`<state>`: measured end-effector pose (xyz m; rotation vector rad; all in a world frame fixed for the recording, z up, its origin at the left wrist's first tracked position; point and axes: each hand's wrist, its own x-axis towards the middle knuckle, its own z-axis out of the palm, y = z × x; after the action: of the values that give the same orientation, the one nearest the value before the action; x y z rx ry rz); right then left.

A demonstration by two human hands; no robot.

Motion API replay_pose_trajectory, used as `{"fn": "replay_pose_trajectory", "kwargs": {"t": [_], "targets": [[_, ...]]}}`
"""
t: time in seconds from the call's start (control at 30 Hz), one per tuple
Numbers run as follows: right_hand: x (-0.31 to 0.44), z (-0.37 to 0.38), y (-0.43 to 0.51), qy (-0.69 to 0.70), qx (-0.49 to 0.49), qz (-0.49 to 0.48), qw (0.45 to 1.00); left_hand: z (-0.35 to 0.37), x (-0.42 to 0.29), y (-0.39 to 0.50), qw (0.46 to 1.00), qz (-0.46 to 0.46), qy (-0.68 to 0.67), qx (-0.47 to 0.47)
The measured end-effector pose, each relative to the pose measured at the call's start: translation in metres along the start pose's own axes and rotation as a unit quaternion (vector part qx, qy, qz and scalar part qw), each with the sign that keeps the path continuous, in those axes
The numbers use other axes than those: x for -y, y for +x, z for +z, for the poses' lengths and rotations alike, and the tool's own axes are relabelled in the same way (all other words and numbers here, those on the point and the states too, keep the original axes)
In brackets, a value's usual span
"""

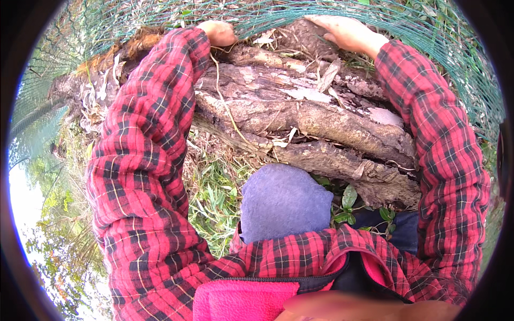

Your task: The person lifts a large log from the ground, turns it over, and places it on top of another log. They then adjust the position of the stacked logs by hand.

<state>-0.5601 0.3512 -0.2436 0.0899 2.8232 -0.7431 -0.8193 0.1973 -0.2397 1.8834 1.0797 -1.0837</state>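
Both arms, in red-and-black plaid sleeves, reach over a weathered tree trunk (309,116) with peeling bark. My left hand (220,33) is at its far side, fingers curled down by the edge of a green net (277,16); whether it grips the net cannot be made out. My right hand (345,32) is stretched along the net, its fingers pointing inward above a brown, soil-like lump (307,40). Its fingertips lie close to the net strands, and a hold on them cannot be confirmed. A thin dry stem (225,100) hangs across the trunk below my left hand.
A knee in blue-grey cloth (286,202) is close to the trunk's near side. Grass (215,196) and a leafy plant (348,204) grow beside it. Reddish-brown fibrous matter (138,44) lies at upper left. The net spreads along the far side and both edges.
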Motion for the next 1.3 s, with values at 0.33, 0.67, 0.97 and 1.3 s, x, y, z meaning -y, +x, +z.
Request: {"fn": "replay_pose_trajectory", "kwargs": {"t": [0.33, 0.67, 0.97, 1.3], "targets": [[0.026, 0.001, -0.014, 0.201, -0.058, 0.017, 0.978, 0.007, 0.003, 0.011, 0.998, -0.026, -0.003, 0.065], [0.057, -0.032, -0.011, 0.004, -0.283, -0.181, 0.942, -0.013, -0.016, -0.011, 0.978, -0.124, -0.168, 0.021], [0.038, -0.011, 0.007, -0.084, -0.205, -0.030, 0.975, -0.031, -0.026, -0.021, 0.958, -0.176, -0.220, 0.056], [0.041, 0.013, 0.002, 0.003, 0.060, 0.007, 0.998, -0.020, -0.031, -0.018, 0.950, -0.188, -0.247, 0.040]]}}
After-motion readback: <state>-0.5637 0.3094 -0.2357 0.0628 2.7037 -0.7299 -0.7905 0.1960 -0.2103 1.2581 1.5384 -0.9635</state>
